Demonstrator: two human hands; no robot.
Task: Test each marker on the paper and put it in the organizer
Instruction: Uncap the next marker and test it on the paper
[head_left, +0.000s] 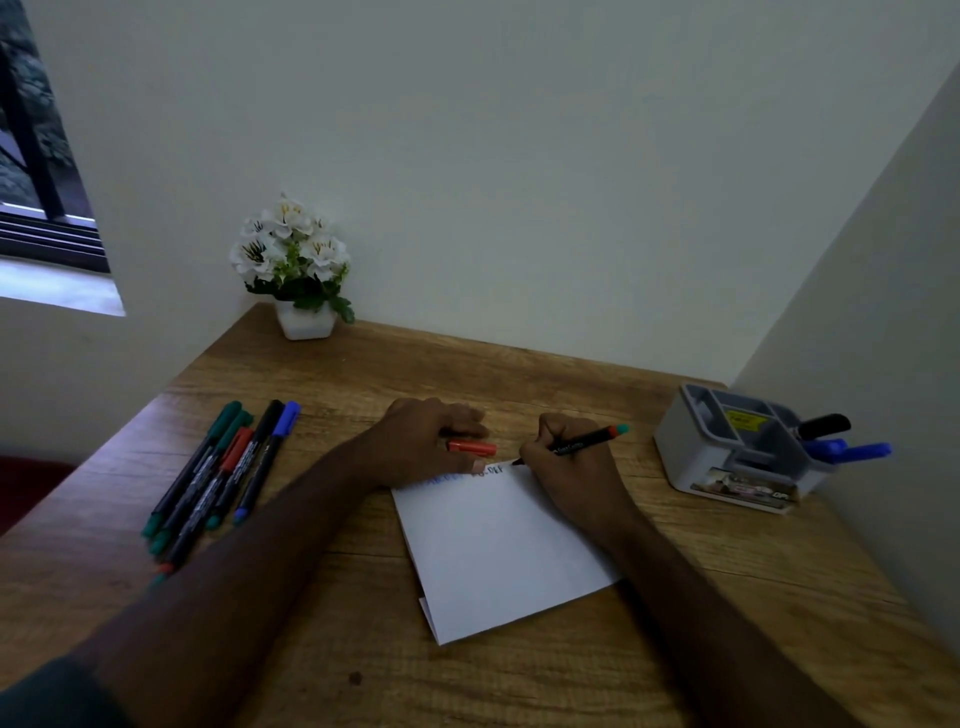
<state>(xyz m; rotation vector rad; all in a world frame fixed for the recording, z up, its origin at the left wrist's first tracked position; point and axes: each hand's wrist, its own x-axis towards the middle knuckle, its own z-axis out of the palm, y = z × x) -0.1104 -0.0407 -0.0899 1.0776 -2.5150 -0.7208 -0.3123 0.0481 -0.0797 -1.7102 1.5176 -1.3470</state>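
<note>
A white folded paper (498, 545) lies on the wooden desk (363, 649), with blue and dark scribbles along its far edge. My right hand (566, 467) grips a black marker (582, 442) with a red band and teal end, its tip touching the paper's far edge. My left hand (426, 441) rests at the paper's top left corner and holds a red cap (471, 447). Several capped markers (223, 478) in green, red, black and blue lie in a row at the left. The grey organizer (727, 457) stands at the right with a black and two blue markers (847, 449) in it.
A white pot of white flowers (296, 270) stands in the back left corner of the desk. Walls close the desk at the back and right. A window (36, 156) is at the far left. The desk's left edge runs just beyond the marker row.
</note>
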